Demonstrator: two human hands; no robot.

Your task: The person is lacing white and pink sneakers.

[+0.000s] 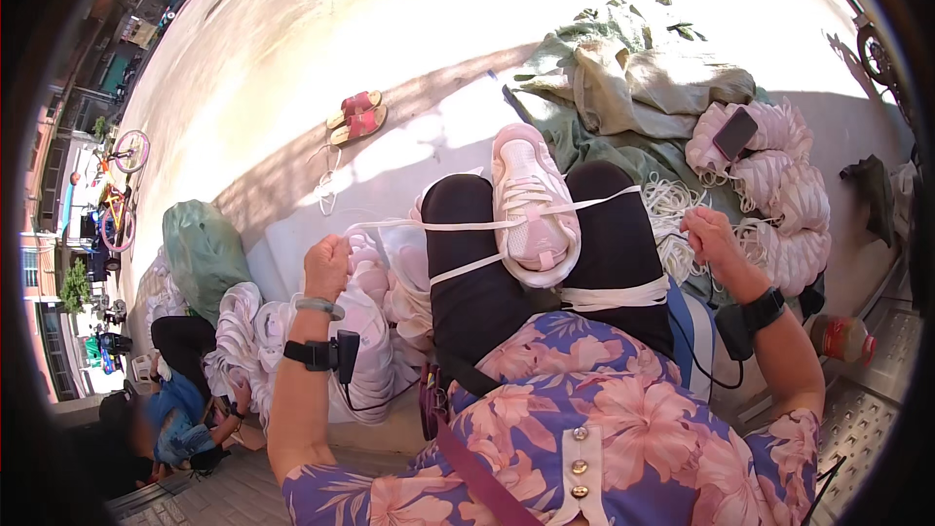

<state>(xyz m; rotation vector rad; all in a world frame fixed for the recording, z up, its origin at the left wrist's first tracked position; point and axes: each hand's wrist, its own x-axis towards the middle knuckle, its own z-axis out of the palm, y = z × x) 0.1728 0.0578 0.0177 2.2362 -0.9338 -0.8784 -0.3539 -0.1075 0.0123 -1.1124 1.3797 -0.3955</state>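
1. Sneaker (534, 197), pink and white, one: we are seeing it lying between our black-trousered thighs (458, 239), laces crossing its upper.
2. White lace (409, 225), one length: it is running from the sneaker across our left thigh to our left hand.
3. Left hand (326, 266): we are clenching it, fingers grasping that lace.
4. Right hand (711, 236): we are curling its fingers beside the right thigh; another lace strand (606, 200) is stretching that way, but we are not managing to tell whether the fingers are grasping it.
5. White strands (616, 296), several: these are wrapping our right thigh.
6. Wrist straps (310, 356), dark, two: we are wearing one on each arm.
7. Shoe heap (365, 356), white and pink: it is lying near our left forearm.
8. Loose laces (667, 200), heaped: they are lying near our right hand.
9. Phone (733, 133), dark: it is resting on bundled pale shoes (779, 185).
10. Sandals (358, 119), red, a pair: they are lying ahead on the ground.
11. Co-worker (180, 414): sitting at far left.
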